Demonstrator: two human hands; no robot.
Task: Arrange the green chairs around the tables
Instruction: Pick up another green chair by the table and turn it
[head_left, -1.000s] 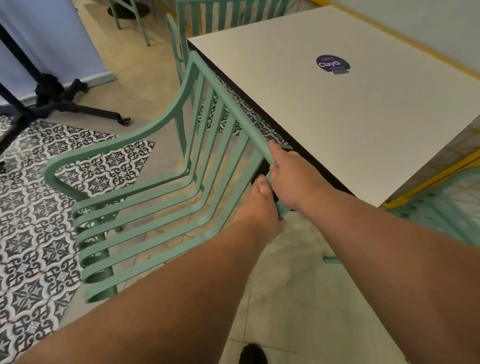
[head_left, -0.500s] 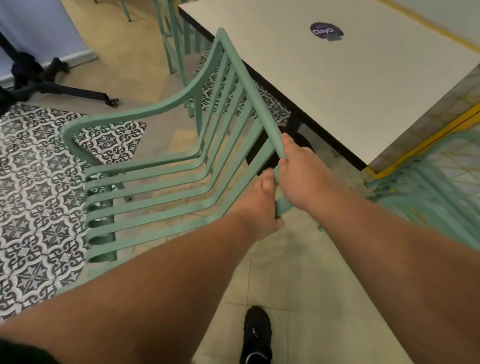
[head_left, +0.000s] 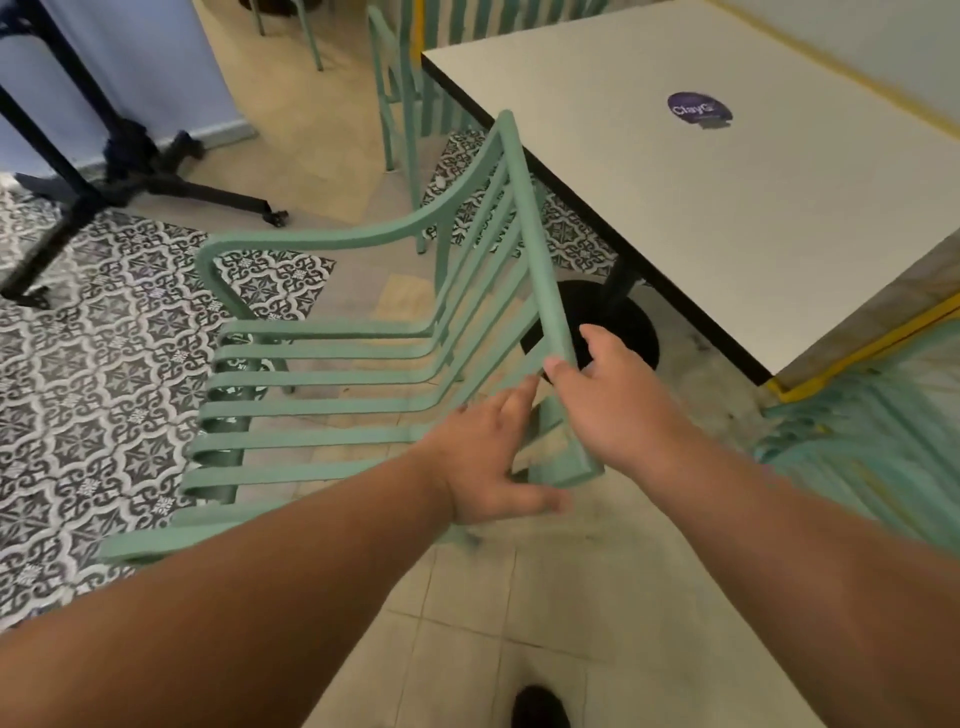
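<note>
A green slatted chair (head_left: 332, 364) with armrests stands on the floor at the near-left side of a white square table (head_left: 727, 234). Its backrest top rail runs toward me, beside the table's black edge. My left hand (head_left: 488, 462) is at the near end of the backrest with its fingers spread, no longer wrapped around the slats. My right hand (head_left: 618, 400) is on the right of the top rail, fingers apart, with only the thumb touching the rail.
A second green chair (head_left: 400, 83) stands at the table's far-left corner and a third (head_left: 878, 441) at the right edge. The table's black pedestal base (head_left: 623, 327) is just behind the backrest. A black stand (head_left: 130, 161) is at the far left. My shoe (head_left: 537, 706) is below.
Both hands gripped the backrest rail before; now their fingers have opened and come off it. The chair has settled lower, beside the table's edge.
</note>
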